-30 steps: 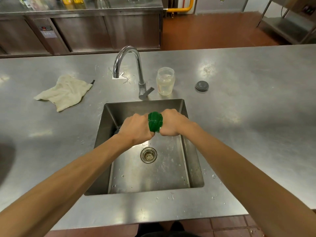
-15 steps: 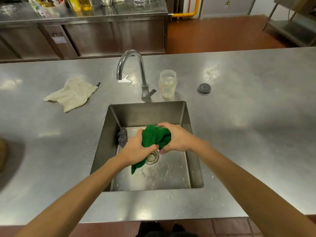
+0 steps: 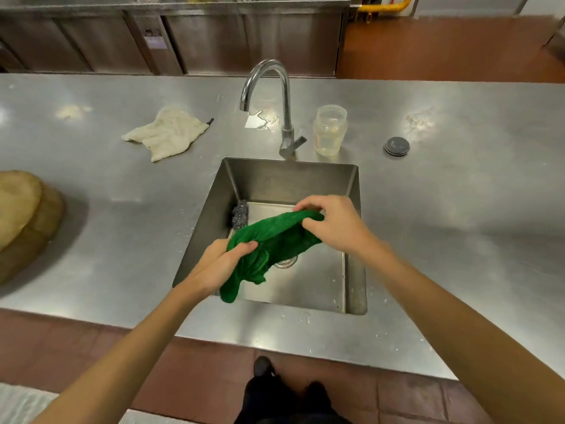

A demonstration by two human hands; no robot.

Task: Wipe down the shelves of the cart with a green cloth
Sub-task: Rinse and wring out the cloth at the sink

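A green cloth (image 3: 275, 240) hangs spread between both hands above the steel sink (image 3: 351, 191). My left hand (image 3: 217, 264) grips its lower left part, with a loose end dangling below. My right hand (image 3: 333, 221) pinches the cloth's upper right edge between thumb and fingers. The cart and its shelves are not in view.
A curved faucet (image 3: 275, 96) stands behind the sink, with a clear jar (image 3: 330, 130) to its right and a round drain plug (image 3: 396, 145) farther right. A steel scourer (image 3: 240, 213) lies in the sink's left corner. A beige rag (image 3: 168, 133) and round wooden boards (image 3: 21, 215) are on the left.
The cloth was a tight twisted wad squeezed between both fists; my hands have moved apart and the cloth has opened out. The view has pulled back from the counter.
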